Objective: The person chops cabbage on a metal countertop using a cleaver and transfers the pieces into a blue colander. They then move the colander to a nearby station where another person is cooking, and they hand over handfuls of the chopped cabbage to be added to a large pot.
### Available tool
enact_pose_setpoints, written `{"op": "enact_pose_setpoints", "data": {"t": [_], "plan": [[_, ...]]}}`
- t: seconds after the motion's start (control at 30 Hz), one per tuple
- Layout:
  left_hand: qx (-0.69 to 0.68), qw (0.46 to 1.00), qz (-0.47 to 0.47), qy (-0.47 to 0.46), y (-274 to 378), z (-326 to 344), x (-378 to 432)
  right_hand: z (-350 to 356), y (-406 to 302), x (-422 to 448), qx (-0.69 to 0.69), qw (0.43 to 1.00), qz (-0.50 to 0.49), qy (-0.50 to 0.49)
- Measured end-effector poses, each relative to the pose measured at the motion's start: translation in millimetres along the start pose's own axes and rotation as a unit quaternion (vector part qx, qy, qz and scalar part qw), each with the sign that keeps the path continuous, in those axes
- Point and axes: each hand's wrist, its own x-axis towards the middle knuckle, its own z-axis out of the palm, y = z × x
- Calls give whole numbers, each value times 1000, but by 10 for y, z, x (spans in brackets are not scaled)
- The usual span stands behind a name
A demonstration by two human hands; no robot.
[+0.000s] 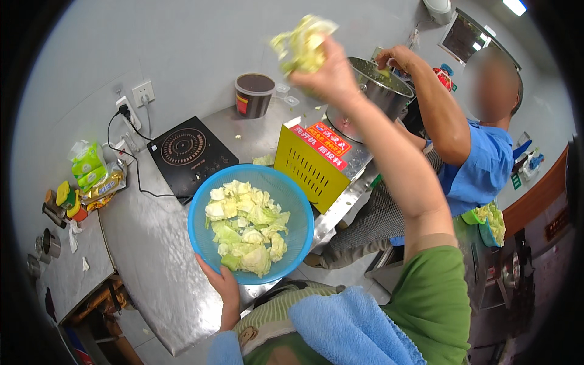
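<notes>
My left hand [222, 287] grips the near-left rim of a blue plastic colander [194, 219]. Torn cabbage pieces [248, 223] lie in its middle. High in front of me, my right hand [333, 75] clutches a bunch of cabbage leaves [305, 43], blurred at the edges. The raised forearm passes in front of a large steel pot [383, 102]. Beyond the colander's right rim stands a machine with a slotted yellow-green side panel [305, 175] and red labels with writing on top. A stray cabbage leaf [263, 159] rests between the colander and the machine.
A co-worker's hand [399, 59] is over the pot, close to my right forearm. A black induction cooker [189, 150], its cord crossing the steel table [155, 255], sits behind the colander. A brown-filled plastic tub [254, 98] stands by the wall. Tissue packs [89, 164] are at left.
</notes>
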Motion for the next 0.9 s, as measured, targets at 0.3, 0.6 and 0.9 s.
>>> {"op": "enact_pose_setpoints", "data": {"t": [0.3,0.6,0.9], "plan": [[33,999,8,5,17,3,23,-1180,1183,1077,-399,903,128,91],[68,998,15,-11,-104,28,19,-1557,2666,1042,-551,763,253,-226],[79,996,-29,24,-88,-99,-18,241,317,266,-264,936,26,-231]]}}
